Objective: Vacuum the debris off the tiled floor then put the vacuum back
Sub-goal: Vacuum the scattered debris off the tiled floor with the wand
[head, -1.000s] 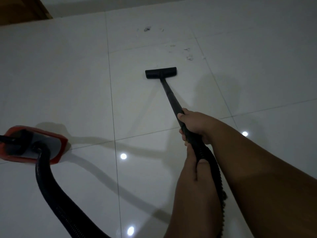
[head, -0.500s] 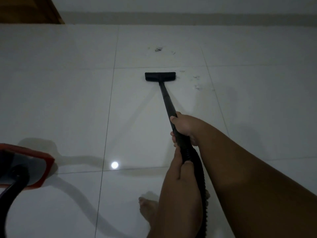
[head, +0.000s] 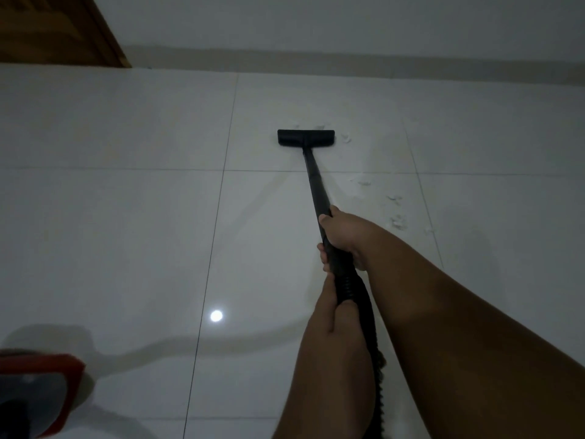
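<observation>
**Pale scraps to the right of the fingers, easily left behind**

Holding the vacuum two-handed. Fingers of the right hand [head: 345, 236] wrapped fully round the black wand [head: 315, 185]. Just behind, fingers of the left hand [head: 330, 312] curled as tightly round the ribbed hose [head: 351, 286]. No gap to be seen in either grip.

Well ahead of the fingers, flat on the tiled floor [head: 126, 217]: the floor nozzle [head: 305, 138], with a few pale flecks touching or just beside its far edge and right end. Further pale debris [head: 397, 221] strung out to the right of the wand, the nearest clump just right of the right-hand fingers and well apart from the nozzle.

Likely to miss that whole trail by pushing straight on. Better to draw back and swing right. Hard to spot pale bits on pale glossy tile in this dim light, so easy to call the floor finished too soon. Apt to scatter the light scraps with a fast sweep or a tilted nozzle edge.

Far behind and left of the fingers: the red vacuum canister [head: 47, 384], presumably tethered by the hose. Could drag or tip it by reaching further forward. Could also catch the hose against the forearms on the swing.

Too early for putting the vacuum back, judging by what lies on the floor.
</observation>
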